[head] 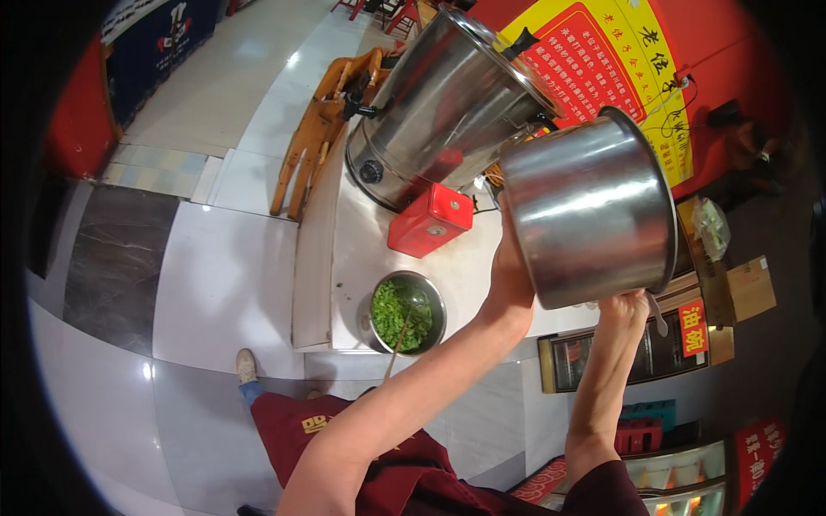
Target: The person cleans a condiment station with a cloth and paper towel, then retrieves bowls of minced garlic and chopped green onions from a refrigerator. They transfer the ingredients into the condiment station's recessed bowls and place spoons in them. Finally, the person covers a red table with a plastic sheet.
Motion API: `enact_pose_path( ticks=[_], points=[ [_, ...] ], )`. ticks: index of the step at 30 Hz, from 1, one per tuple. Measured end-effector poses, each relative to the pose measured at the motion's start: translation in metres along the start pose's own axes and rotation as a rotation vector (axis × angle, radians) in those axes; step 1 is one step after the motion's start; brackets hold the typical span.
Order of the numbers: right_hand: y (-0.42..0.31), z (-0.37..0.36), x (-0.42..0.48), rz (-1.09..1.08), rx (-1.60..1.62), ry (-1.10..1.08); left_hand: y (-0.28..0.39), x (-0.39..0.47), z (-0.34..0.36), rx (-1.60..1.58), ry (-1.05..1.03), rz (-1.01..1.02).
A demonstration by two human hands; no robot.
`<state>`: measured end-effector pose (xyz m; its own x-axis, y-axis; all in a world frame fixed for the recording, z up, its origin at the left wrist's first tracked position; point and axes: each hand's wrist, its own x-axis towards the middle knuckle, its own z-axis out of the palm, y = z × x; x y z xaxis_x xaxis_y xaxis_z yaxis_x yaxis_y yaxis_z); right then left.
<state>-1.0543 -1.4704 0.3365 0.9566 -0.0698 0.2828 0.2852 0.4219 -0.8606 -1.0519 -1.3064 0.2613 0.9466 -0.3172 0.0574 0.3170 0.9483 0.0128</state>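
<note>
A deep stainless steel pot (584, 206) is held up and tilted above the counter's right side; its inside is turned away. My left hand (507, 222) grips its left side, with the fingers mostly hidden behind it. My right hand (624, 304) holds it from below, near the rim. A grey handle-like piece (658, 317) sticks out beside my right hand; what it belongs to is hidden. Below my left forearm, a steel bowl (441, 322) of chopped green herbs (389, 316) stands at the counter's near edge, with a ladle (403, 332) in it.
A tall steel urn (439, 97) with a black tap and knob stands on the white counter (361, 251). Against it is a red tin (429, 222). A wooden high chair (310, 145) is beyond the counter's left edge. Right are a cabinet (574, 361) and a cardboard box (752, 290).
</note>
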Motion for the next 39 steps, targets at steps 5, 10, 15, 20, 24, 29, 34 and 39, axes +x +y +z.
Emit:
enact_pose_path(
  ticks=[5, 10, 15, 20, 24, 29, 34, 39],
  points=[
    [0.031, 0.017, -0.01, -0.014, 0.024, 0.001, -0.03, -0.011, -0.055, 0.709, 0.104, 0.045],
    [0.031, 0.015, -0.021, -0.065, -0.308, 0.087, -0.008, -0.02, -0.135, 1.558, 0.015, 0.294],
    [0.041, -0.018, -0.059, -0.062, -0.448, 0.169, 0.045, -0.038, -0.127, 1.719, 0.198, 0.0],
    [0.043, -0.037, -0.081, 0.082, -0.557, 0.188, 0.065, -0.031, -0.142, 1.678, -0.096, 0.177],
    [0.046, -0.047, -0.089, 0.147, -0.483, 0.151, 0.074, -0.011, -0.081, 1.88, -0.109, 0.178],
    [0.049, -0.049, -0.089, 0.201, -0.445, 0.054, 0.058, 0.017, -0.017, 2.294, -0.694, 0.476],
    [0.05, -0.04, -0.085, 0.269, -0.391, -0.058, 0.034, 0.04, -0.001, 2.401, -1.212, 0.555],
    [0.065, -0.05, -0.083, 0.234, -0.396, -0.092, 0.038, 0.055, -0.012, 2.467, -1.413, 0.415]
  ],
)
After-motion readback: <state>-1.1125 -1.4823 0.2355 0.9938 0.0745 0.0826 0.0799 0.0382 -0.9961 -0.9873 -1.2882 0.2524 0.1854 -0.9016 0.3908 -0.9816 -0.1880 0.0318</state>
